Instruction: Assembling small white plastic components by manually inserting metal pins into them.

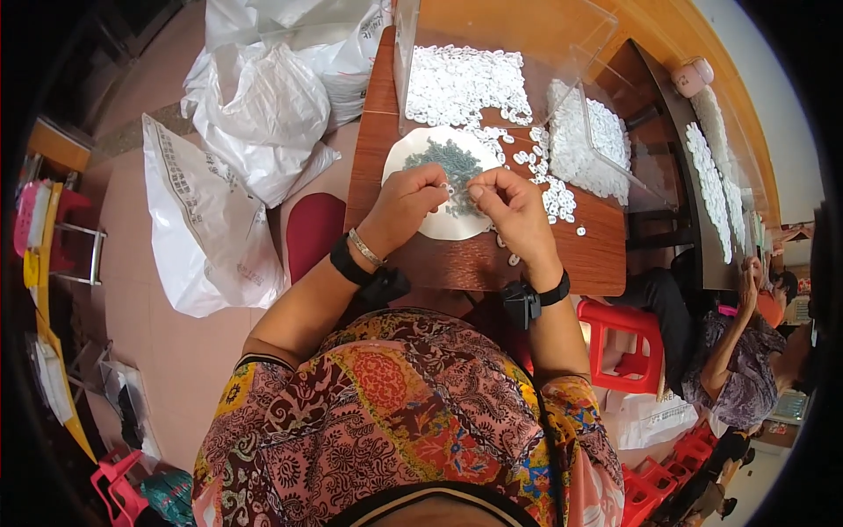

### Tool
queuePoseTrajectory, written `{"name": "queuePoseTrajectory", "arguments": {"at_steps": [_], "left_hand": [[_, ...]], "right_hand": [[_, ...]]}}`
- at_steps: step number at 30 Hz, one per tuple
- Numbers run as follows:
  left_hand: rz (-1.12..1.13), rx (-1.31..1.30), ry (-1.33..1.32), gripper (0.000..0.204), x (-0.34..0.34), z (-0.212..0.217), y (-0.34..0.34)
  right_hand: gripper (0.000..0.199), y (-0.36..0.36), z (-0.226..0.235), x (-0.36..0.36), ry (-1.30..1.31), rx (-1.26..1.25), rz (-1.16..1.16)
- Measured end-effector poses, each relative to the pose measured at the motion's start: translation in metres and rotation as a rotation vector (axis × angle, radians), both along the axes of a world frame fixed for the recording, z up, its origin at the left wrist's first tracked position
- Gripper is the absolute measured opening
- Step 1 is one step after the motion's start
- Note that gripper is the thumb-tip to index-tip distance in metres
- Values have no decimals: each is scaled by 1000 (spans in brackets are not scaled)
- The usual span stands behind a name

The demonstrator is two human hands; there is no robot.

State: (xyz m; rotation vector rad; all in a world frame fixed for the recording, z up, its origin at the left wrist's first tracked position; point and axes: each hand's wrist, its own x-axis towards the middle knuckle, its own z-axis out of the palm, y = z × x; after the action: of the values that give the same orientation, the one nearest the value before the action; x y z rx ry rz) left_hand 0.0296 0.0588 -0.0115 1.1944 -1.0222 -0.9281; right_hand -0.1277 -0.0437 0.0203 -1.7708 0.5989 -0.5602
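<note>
Both my hands are raised over a round cream plate (402, 151) heaped with small grey-green metal-looking parts (446, 158), too small to name. My left hand (406, 204) is closed in a pinch, with the edge of a small white oval plastic piece (450, 188) showing at its fingertips. Just across from it, my right hand (520, 215) also pinches, thumb against forefinger; what it holds, if anything, is too small to make out. Loose white oval pieces (559, 202) with holes lie beside the plate, to the right of it.
Behind the plate, clear plastic panels (492, 26) stand around piles of white pieces (465, 79) on the brown wooden table (588, 255). White sacks (263, 114) stand on the floor at left. A red stool (628, 338) and another person (738, 360) are at right.
</note>
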Motion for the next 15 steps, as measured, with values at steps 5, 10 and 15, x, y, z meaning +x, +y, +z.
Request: {"name": "queuePoseTrajectory", "arguments": {"at_steps": [5,10,15], "left_hand": [[5,3,-1,10,1,1,3],[66,-321,-315,9,-5,-4,-2],[-75,-210,-262,11,-8,-1,-1]], "right_hand": [[16,1,-3,4,106,-212,-25],[24,5,-3,7,129,-281,-61],[24,8,-5,7,150,-264,-13]]}}
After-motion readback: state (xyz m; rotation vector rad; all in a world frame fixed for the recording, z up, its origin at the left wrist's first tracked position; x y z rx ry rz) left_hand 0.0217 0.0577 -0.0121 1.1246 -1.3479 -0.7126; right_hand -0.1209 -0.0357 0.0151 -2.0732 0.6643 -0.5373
